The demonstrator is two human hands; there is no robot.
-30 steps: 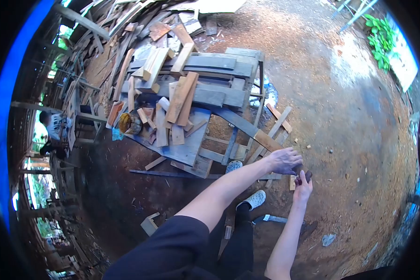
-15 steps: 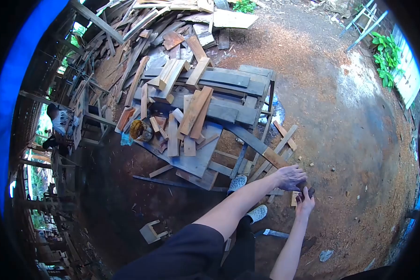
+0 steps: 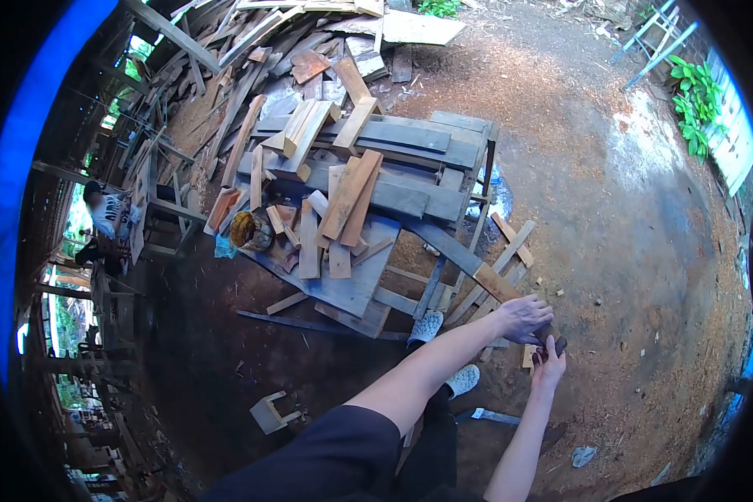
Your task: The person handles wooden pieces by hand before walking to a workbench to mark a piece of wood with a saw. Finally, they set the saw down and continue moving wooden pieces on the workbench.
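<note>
Our left hand (image 3: 523, 318) reaches out, fingers loosely curled over the top of a small dark piece (image 3: 552, 345), while our right hand (image 3: 549, 364) pinches it from below. It sits low over the dirt ground (image 3: 644, 251), beside the scattered planks (image 3: 494, 284) at the near corner of the wood stack (image 3: 368, 192). Since a second ago both hands have barely shifted; only our view has tilted, so the grip looks settled.

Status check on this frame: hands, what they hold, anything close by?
Left hand on the plank end, grip unclear. Right hand pinching a small dark object. Loose wood scraps and the person's shoes close by.
</note>
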